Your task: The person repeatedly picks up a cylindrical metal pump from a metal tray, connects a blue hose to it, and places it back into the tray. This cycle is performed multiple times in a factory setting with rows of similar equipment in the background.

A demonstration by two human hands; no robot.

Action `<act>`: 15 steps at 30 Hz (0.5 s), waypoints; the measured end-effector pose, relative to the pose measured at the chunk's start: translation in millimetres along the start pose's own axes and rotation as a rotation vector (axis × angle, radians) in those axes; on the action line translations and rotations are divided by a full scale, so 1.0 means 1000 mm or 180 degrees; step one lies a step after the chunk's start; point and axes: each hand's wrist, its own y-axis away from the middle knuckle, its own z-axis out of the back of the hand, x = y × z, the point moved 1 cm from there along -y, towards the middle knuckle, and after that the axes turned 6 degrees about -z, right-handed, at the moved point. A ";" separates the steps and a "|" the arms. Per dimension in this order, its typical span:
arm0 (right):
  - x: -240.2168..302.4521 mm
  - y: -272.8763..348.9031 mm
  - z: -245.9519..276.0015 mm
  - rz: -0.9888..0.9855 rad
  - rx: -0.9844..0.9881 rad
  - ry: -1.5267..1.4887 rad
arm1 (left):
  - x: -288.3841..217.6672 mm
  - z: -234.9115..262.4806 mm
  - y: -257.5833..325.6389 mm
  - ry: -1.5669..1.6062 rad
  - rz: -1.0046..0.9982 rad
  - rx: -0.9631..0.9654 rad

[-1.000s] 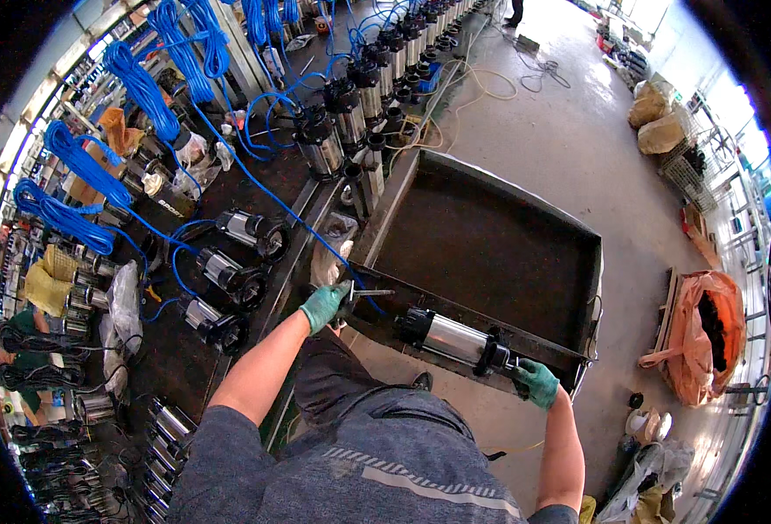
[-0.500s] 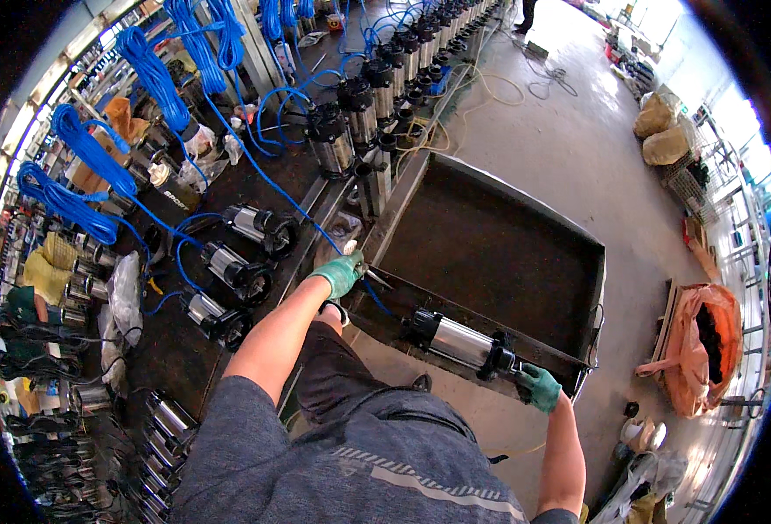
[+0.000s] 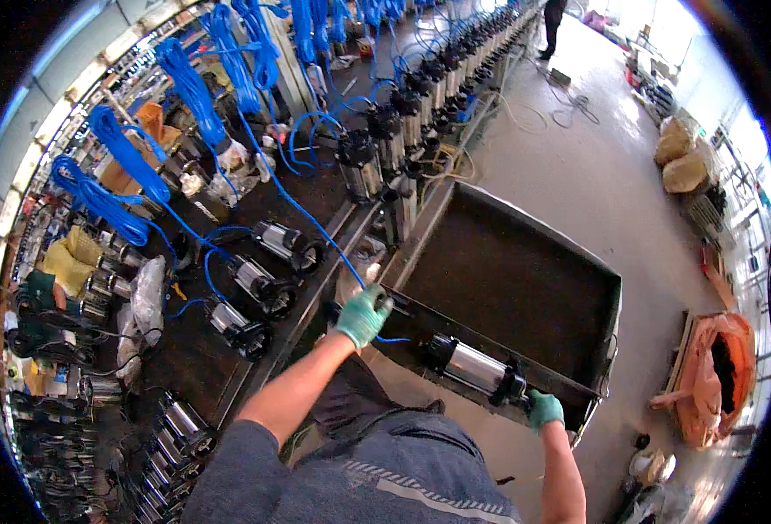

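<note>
My left hand point(image 3: 363, 316), in a green glove, is closed where a blue cable point(image 3: 324, 234) passes through it. The cable comes out on the right and runs to a steel-bodied submersible pump point(image 3: 475, 366) with black ends. This pump lies tilted along the near side of a dark shallow tank point(image 3: 514, 275). My right hand point(image 3: 545, 409), also green-gloved, is closed at the pump's right black end; its fingertips are partly hidden. On the bench to the left lie similar pumps point(image 3: 260, 284) with blue cables attached.
Blue cable coils point(image 3: 127, 157) hang at the left. A long row of upright pumps point(image 3: 361, 166) recedes beyond the tank. An orange sack point(image 3: 708, 375) stands on the floor point(image 3: 569, 166) at the right. Far off, a person point(image 3: 552, 26) stands. More pumps point(image 3: 180, 428) lie at lower left.
The whole view has shifted, with the scene lower and further right. My left hand has moved nearer the pump along the cable. The metal tool seen by that hand no longer shows clearly.
</note>
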 end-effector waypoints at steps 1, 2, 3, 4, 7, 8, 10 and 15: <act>-0.002 0.005 -0.007 -0.0136 -0.0101 0.0098 | -0.012 -0.004 0.004 0.0228 -0.0151 -0.0220; -0.003 0.009 -0.010 -0.0280 -0.0192 0.0199 | -0.028 -0.004 0.007 0.0466 -0.0271 -0.0356; -0.001 0.011 -0.005 -0.0239 0.0033 -0.0543 | -0.042 -0.004 0.012 0.0695 -0.0379 -0.0495; 0.001 0.015 0.000 -0.0189 0.0277 -0.1273 | -0.047 -0.008 0.019 0.1009 -0.0323 -0.0550; -0.010 0.021 -0.002 -0.0207 0.1205 -0.3309 | -0.062 -0.029 0.041 0.2874 0.0326 -0.0163; -0.012 0.025 0.004 -0.0337 0.1428 -0.4008 | -0.064 -0.034 0.050 0.3300 0.0430 -0.0085; -0.011 0.027 0.001 -0.0479 0.1603 -0.4884 | -0.067 -0.039 0.058 0.3297 0.0268 0.0209; 0.009 0.044 0.001 -0.0576 0.1404 -0.6046 | -0.080 -0.039 0.073 0.2660 -0.0137 0.0419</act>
